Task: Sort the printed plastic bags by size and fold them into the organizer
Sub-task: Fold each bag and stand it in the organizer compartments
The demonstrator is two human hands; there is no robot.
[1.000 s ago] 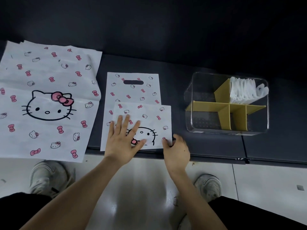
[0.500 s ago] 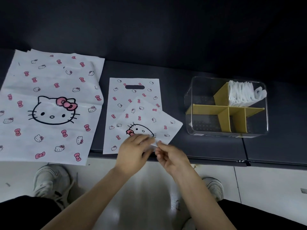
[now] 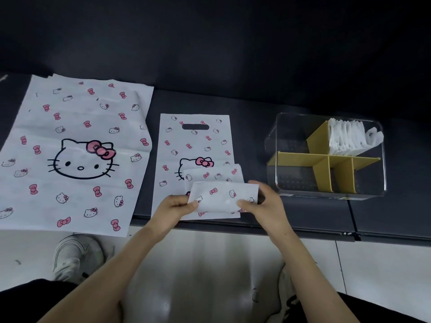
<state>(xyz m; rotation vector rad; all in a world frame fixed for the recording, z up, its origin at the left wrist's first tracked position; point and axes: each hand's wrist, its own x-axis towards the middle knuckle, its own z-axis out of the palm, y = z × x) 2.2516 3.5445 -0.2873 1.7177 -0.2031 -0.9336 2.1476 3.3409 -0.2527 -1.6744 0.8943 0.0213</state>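
The step in hand is folding the small bag (image 3: 224,199): both hands hold it as a folded strip just above the near edge of the dark table (image 3: 291,220), over the lower part of the medium bag (image 3: 193,145), which lies flat with its handle slot away from the person. The left hand (image 3: 177,206) pinches the strip's left end between thumb and fingers, and the right hand (image 3: 265,206) grips its right end the same way. The large bags (image 3: 74,155) lie spread at the left. The clear organizer (image 3: 326,157) with yellow dividers stands to the right, white folded bags (image 3: 347,138) already in its far right compartment. Next, probably, comes another fold across the strip, then carrying it right to an empty compartment.
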